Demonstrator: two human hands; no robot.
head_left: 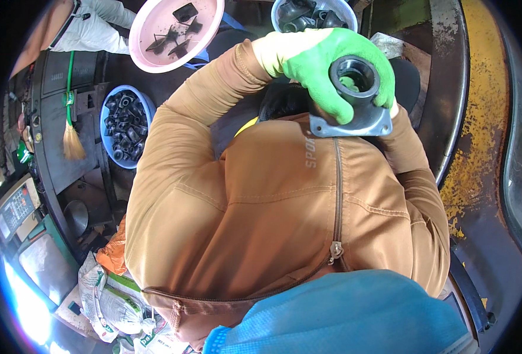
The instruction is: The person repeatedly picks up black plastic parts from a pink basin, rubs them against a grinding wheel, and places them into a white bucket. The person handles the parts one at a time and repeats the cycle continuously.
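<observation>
In front of my chest, my left hand (326, 65), in a green and pale yellow glove, is closed around a black flanged part (355, 109). The part has a round hollow collar at its upper end and a flat plate with corner holes at its lower edge. My thumb presses on the near side of the collar while the other fingers curve over its top and far side. Some green shows through the collar's hole. My right forearm reaches up behind the part; my right hand is hidden there, with only a sliver visible near the plate's right corner.
A pink basin (136, 35) at the upper left holds several dark pieces. A blue basket (104, 127) full of small black parts stands at left, and another basin (353, 23) of black parts at the top. Yellow, worn machinery (479, 118) rises at right. Another person's trousers (93, 29) show far left.
</observation>
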